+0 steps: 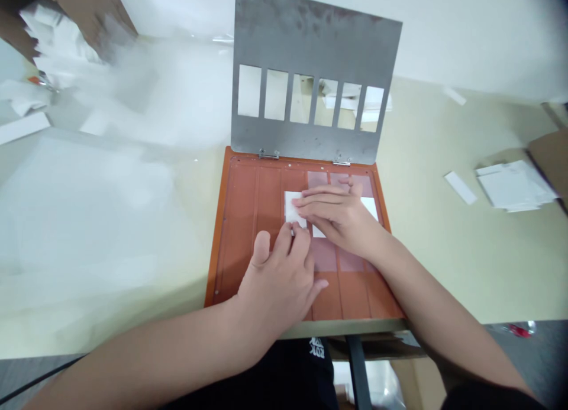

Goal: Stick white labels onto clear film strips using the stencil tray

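On the orange hinged board [239,232] in front of me, a white card [293,209] lies crosswise under my hands, its long axis running left to right across the board's lengthwise channels. My right hand [339,216] is the nearer to it: it lies open and flat over the card's middle, fingers together and pointing left, pressing rather than gripping, with the card's ends showing on both sides. My left hand [277,280] comes up from below, half curled, its fingertips [298,235] at the card's lower edge; whether they have hold of it I cannot tell. Pinkish translucent strips [323,256] run beneath the card. Behind the board, a steel plate [310,31] with six windows stands up on hinges, and a stack of white cards [515,186] sits on the table [444,268] to my right.
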The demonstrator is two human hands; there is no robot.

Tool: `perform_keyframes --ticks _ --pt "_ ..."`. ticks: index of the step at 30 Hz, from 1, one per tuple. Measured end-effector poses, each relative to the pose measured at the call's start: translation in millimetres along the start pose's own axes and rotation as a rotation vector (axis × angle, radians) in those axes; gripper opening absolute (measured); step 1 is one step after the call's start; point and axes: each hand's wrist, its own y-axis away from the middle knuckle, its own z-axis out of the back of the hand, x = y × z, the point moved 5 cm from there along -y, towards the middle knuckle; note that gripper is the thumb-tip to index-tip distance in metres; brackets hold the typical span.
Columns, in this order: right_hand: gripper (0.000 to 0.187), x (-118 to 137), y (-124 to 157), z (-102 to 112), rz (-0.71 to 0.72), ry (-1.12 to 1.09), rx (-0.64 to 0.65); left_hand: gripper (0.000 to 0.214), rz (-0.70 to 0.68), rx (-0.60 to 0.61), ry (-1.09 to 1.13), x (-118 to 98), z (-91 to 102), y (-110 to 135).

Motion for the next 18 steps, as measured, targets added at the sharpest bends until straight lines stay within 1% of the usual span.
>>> perform_keyframes --ticks 5,9,14,18 --pt "0.022 3.5 1.8 0.8 0.004 0.009 0.038 0.043 -0.006 -0.01 0.025 1.7 0.0 -0.5" --pt "0.027 8.3 4.8 3.1 0.037 0.019 0.102 0.041 -0.014 -0.022 0.026 2.3 0.4 0.2" --pt "0.036 9.5 4.0 3.5 -0.049 -0.002 0.163 0.047 -0.012 -0.022 0.026 2.3 0.5 1.0" --pt "0.04 11.4 4.0 1.4 -0.033 -0.05 0.242 0.05 -0.012 -0.019 0.023 1.2 0.5 1.0"
